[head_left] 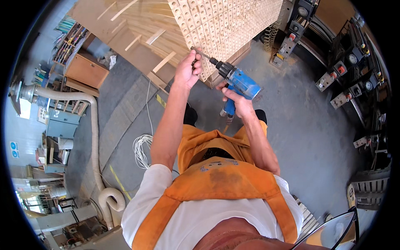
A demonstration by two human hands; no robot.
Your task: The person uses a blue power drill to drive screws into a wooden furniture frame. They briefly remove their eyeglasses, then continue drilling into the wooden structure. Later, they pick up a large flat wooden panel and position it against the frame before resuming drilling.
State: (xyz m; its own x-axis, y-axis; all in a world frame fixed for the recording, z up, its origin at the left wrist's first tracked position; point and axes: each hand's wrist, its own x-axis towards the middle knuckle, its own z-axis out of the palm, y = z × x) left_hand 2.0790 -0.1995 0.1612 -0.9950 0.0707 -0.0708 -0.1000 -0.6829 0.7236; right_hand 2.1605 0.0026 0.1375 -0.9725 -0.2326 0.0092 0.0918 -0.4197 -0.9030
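My right hand [239, 102] is wrapped around the grip of a blue power drill [245, 83] with a black chuck. From the chuck a thin dark bit [203, 54] points up and left. At the tip of that bit is my left hand [188, 71], its fingers curled and the thumb raised against the end. Whatever those fingers pinch is too small to make out. Just beyond both hands stand rows of pale wooden blocks with round holes [227, 25], stacked in a large block.
Wooden strips [163, 61] lie on a board left of the blocks. A coiled white cable [141, 150] rests on the floor to my left, past which runs a ribbed hose [95, 137]. A wooden cabinet [86, 68] stands far left. Machinery with gauges [329, 79] lines the right side.
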